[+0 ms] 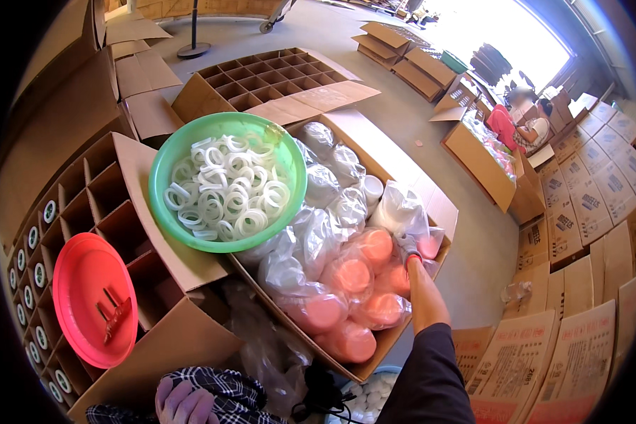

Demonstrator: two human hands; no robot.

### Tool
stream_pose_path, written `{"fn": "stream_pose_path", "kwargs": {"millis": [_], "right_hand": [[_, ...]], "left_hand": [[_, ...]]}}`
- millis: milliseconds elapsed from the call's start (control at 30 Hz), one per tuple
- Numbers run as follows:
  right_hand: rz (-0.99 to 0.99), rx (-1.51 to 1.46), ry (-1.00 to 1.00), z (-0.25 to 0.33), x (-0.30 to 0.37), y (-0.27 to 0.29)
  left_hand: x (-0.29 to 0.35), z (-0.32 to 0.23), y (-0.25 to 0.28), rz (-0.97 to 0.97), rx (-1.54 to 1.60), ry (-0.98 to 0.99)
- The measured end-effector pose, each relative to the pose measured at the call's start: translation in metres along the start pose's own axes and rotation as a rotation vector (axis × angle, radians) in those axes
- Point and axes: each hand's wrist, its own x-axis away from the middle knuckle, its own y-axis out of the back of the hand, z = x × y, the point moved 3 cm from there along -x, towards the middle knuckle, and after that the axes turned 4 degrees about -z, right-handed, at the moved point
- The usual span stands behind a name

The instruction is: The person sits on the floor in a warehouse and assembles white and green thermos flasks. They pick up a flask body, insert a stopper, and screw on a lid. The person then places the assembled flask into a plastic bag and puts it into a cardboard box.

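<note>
My right arm, in a dark sleeve, reaches over an open cardboard box (pixel 261 286) packed with jars in clear plastic bags. Some jars have orange lids (pixel 352 277). At the box's right side my gloved right hand (pixel 407 246) is closed on a clear plastic bag (pixel 396 210) that seems to hold a whitish container; its fingertips are partly hidden. My left hand (pixel 184 401), in a pale purple glove, lies on dark plaid cloth (pixel 222 385) at the lower edge. Its fingers are loosely bent, with nothing visible in them.
A green basin (pixel 159 205) of translucent rings sits on the box's far-left corner. A red plate (pixel 71 311) holding a small red tool (pixel 117 319) rests on a divided carton (pixel 95 201) at left. Stacked cartons (pixel 572 233) line the right. Another person (pixel 533 131) sits farther off.
</note>
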Motion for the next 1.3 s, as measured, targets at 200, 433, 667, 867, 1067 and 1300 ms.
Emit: {"fn": "stream_pose_path", "kwargs": {"millis": [200,433,667,867,1067,1300], "right_hand": [[0.118,0.838,0.297,0.173,0.013,0.032],[-0.108,0.441,0.289,0.242,-0.053,-0.028],[0.017,0.577,-0.088,0.240,-0.026,-0.064],[-0.043,0.451,0.003,0.255,-0.016,0.008],[-0.249,-0.110,0.316,0.298,0.015,0.137],[0.326,-1.148,0.208,0.310,0.255,0.228]], "left_hand": [[-0.005,-0.011,-0.003,0.079,-0.064,0.044],[-0.011,-0.006,-0.012,0.070,-0.033,0.017],[-0.010,-0.005,-0.011,0.058,0.000,0.053],[-0.008,-0.004,-0.008,0.009,0.010,0.045],[-0.002,-0.008,-0.002,-0.061,0.038,0.026],[-0.005,-0.016,0.017,-0.148,0.244,0.244]]}}
